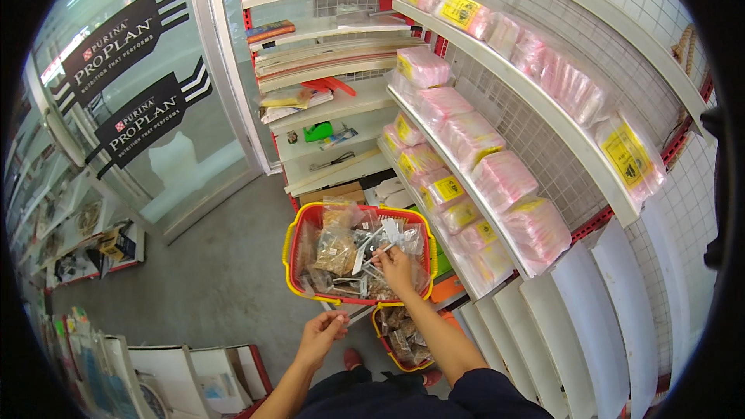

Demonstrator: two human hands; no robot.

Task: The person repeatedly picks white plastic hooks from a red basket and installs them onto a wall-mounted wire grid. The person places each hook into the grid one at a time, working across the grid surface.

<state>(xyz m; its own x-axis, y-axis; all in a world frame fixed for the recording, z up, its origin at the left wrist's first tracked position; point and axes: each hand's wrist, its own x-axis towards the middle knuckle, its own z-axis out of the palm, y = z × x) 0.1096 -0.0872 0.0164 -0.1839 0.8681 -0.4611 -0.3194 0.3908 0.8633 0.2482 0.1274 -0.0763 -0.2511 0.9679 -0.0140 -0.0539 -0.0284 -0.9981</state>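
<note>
A red basket with a yellow rim stands in front of me, full of clear plastic packets. My right hand reaches into its right side, fingers closed on a clear packet with thin grey-white pieces; what exactly is inside is too small to tell. Left of it in the basket lies a clear bag of light-brown bits. My left hand hovers just outside the basket's near left edge, thumb and fingers curled together, with nothing visible in them.
A second red and yellow basket with brown-filled packets sits lower, under my right forearm. Shelves with pink-and-yellow wrapped packs rise on the right. Behind are shelves with loose items. A glass door stands left; white panels line the lower right.
</note>
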